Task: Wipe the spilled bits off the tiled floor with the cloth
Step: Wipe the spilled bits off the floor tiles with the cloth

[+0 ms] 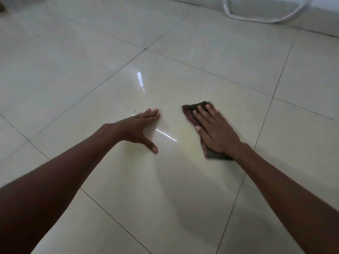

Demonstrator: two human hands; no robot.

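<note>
Two hands lie flat on the tiled floor (165, 189): the left hand (139, 128) with fingers straight and bare, the right hand (215, 131) pressing open fingers on the dark cloth (190, 110). One tiny speck (135, 110) sits just beyond the left fingertips.

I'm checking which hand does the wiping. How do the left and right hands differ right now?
The right hand lies flat on the dark cloth, pressing it to the tiled floor; the left hand rests on bare tile with nothing under it. The left hand's thumb is spread wide; the right hand's thumb stays closer in. Both have straight fingers and lie palm down on the same tile.
</note>
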